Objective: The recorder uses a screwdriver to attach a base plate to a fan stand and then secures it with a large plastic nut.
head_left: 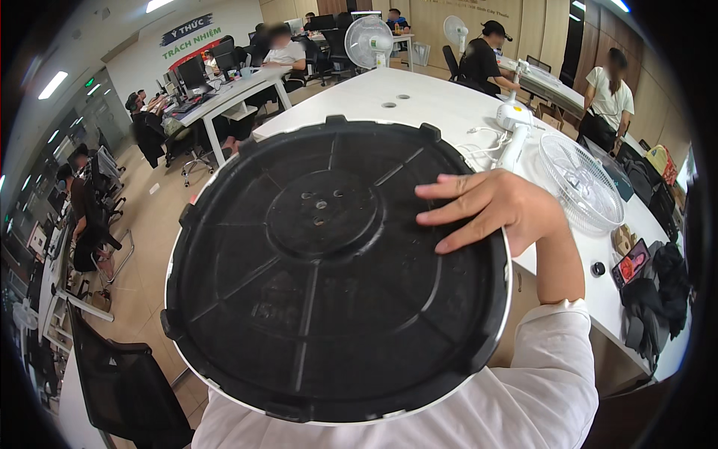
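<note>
A large round black plastic disc (329, 269), ribbed like spokes and edged with a white rim, fills the middle of the view, tilted toward me with its underside up. My right hand (497, 206) grips its right edge, fingers spread flat over the black surface. My left hand is not visible; it may be hidden behind the disc. A white fan grille (580, 179) lies on the white table (419, 97) beyond my right hand.
A white fan motor body with cable (512, 131) lies near the grille. A phone (632, 262), a small black knob (597, 269) and dark bags (658, 299) sit at the table's right. A black chair (123, 389) stands lower left. People sit at desks behind.
</note>
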Available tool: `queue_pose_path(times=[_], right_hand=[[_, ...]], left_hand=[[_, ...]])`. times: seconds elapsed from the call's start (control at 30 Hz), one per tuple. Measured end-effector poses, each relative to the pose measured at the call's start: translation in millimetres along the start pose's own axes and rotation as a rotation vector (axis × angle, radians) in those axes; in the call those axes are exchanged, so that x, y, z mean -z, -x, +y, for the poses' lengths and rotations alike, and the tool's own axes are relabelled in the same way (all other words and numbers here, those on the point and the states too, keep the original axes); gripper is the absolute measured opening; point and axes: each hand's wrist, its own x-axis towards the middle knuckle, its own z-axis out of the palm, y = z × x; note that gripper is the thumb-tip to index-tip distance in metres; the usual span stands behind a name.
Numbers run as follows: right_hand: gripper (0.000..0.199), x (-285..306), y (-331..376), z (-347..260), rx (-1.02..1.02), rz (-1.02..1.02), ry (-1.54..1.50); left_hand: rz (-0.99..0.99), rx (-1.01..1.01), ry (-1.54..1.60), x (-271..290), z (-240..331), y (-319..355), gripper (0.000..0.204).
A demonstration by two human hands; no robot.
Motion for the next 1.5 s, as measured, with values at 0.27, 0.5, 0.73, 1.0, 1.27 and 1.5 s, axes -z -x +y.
queue_pose_path(times=[0.27, 0.5, 0.73, 1.0, 1.27, 1.5], right_hand=[[0.049, -27.6, 46.8, -5.4, -0.300, 0.105, 0.039], [0.056, -48.2, 56.4, -9.5, -0.316, 0.126, 0.191], [0.054, -63.4, 67.5, 0.6, -0.346, 0.180, 0.029], [0.050, -65.2, 73.1, -15.0, -0.325, 0.190, 0.016], [0.048, -75.4, 74.7, -25.5, -0.344, 0.191, -0.056], [0.043, -79.9, 66.6, -37.2, -0.372, 0.170, 0.016]], left_hand=[[0.351, -0.012, -0.245, -41.9, -7.4, 24.9, 0.026], [0.249, 0.263, -0.410, -147.6, 7.3, 29.9, 0.029], [0.265, 0.337, -0.389, -131.3, -3.1, 29.9, 0.027], [0.187, 0.272, -0.202, -138.5, -3.9, 63.3, 0.031], [0.331, -0.214, -0.322, 91.4, -95.3, 94.9, 0.035], [0.327, -0.205, -0.411, 95.8, -101.3, 94.3, 0.035]])
